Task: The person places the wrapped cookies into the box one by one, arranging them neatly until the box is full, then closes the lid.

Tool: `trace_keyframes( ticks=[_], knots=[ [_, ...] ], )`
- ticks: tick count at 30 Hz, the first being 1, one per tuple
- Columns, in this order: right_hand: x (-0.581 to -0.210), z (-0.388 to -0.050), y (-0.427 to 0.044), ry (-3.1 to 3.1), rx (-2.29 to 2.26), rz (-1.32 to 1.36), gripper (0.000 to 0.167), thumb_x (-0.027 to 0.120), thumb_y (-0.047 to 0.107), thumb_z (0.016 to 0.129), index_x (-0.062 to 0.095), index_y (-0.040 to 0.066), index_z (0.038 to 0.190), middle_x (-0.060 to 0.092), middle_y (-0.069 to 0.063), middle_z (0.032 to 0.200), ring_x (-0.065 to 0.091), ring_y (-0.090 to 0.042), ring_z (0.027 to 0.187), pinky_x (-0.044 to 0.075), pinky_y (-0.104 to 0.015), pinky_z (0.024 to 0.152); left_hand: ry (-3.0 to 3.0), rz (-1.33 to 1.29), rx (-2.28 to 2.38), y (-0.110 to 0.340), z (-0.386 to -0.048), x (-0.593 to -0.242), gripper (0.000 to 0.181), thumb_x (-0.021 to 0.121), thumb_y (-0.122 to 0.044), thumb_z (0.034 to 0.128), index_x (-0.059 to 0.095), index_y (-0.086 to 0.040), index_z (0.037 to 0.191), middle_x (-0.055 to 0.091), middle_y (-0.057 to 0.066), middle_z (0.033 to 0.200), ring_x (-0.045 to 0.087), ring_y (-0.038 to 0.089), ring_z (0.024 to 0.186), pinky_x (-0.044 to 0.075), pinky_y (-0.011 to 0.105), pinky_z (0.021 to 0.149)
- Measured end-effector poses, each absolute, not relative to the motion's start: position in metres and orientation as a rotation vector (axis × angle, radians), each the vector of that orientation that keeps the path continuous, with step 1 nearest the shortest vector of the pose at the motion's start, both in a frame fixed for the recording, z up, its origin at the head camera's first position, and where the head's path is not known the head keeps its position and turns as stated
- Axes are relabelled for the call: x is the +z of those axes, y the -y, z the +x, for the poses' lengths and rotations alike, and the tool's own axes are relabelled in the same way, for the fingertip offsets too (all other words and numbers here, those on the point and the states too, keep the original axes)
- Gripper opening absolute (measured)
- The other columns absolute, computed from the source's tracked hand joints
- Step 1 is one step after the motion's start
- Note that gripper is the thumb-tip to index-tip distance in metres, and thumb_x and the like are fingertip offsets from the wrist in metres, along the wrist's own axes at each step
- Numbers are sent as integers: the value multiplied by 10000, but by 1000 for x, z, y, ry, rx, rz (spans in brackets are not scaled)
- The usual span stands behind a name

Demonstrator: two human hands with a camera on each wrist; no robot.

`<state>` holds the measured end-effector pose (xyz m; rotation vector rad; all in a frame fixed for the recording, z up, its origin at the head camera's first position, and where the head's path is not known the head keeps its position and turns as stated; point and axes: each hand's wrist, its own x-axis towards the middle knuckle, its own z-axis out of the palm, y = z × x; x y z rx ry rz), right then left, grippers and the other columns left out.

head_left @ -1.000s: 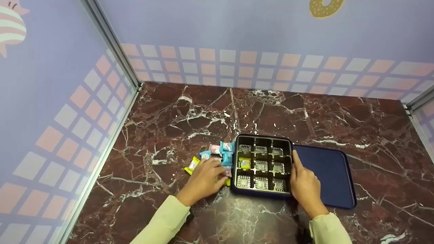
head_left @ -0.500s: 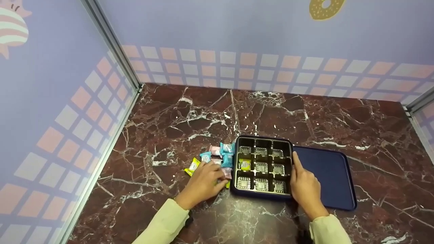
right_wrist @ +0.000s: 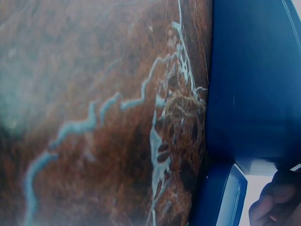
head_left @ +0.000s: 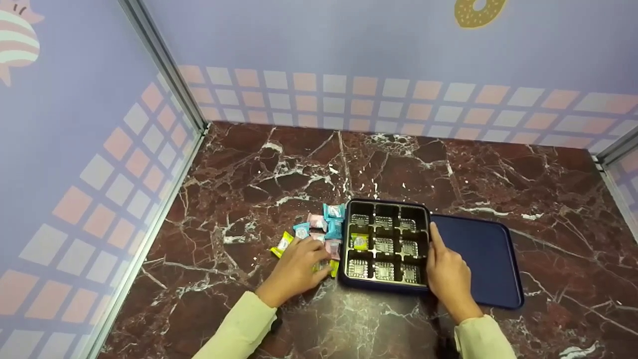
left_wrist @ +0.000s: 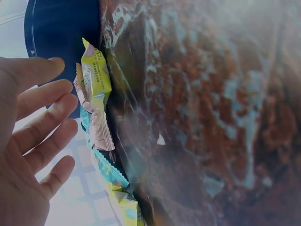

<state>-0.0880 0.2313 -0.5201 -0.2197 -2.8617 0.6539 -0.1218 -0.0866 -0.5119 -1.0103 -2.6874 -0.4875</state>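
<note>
In the head view, the left hand is over the near side of a group of wrapped candies. The left wrist view has its fingers spread and loosely bent beside a yellow candy, holding nothing visible. A dark blue box with a nine-compartment tray lies right of the candies; one yellow candy is in its left column, middle row. Against the box's right wall rests the right hand, one finger straight along it. Some of its fingers look bent in the right wrist view.
A flat dark blue lid lies to the right of the box, partly behind the right hand. The marbled tabletop has small white specks beyond the box. Patterned panels stand at the back and on both sides.
The blue and pink candies beside the box have shifted slightly away from the person. The left hand has moved a little left, showing more of the yellow wrappers by its thumb. The right hand has stayed put.
</note>
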Motion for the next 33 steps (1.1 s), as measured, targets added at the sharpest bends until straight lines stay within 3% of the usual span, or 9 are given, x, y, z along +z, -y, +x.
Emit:
trace_keyframes(
  ticks=[7,16,23,33],
  knots=[
    [-520,-89,-232,2858,646,-224,462,417,205,1015,393,189,1475,640,-289,772,623,-493,675,452,-590,535,2767,-1065,-425,88,-122,-510,231,773,-353,779,718,-184,927,621,-55,925,520,141,835,406,312,738],
    [-520,-90,-232,2864,651,-222,464,407,220,1019,384,198,1481,641,-281,770,627,-493,695,461,-599,556,2821,-1110,-376,91,-123,-509,313,802,-293,745,686,-169,1008,629,-24,1019,540,165,923,428,343,784],
    [-520,-89,-231,2864,644,-220,457,401,209,1023,386,194,1479,651,-296,818,626,-515,726,451,-614,559,2815,-1114,-380,92,-122,-510,305,808,-216,738,678,-176,1010,639,-24,1005,563,173,930,435,347,784],
    [-522,-88,-232,2868,644,-226,459,404,210,1022,384,193,1481,641,-285,774,624,-490,677,449,-583,526,2827,-1128,-399,92,-121,-511,339,824,-275,707,673,-181,996,639,-30,978,554,162,908,438,333,813]
  ],
)
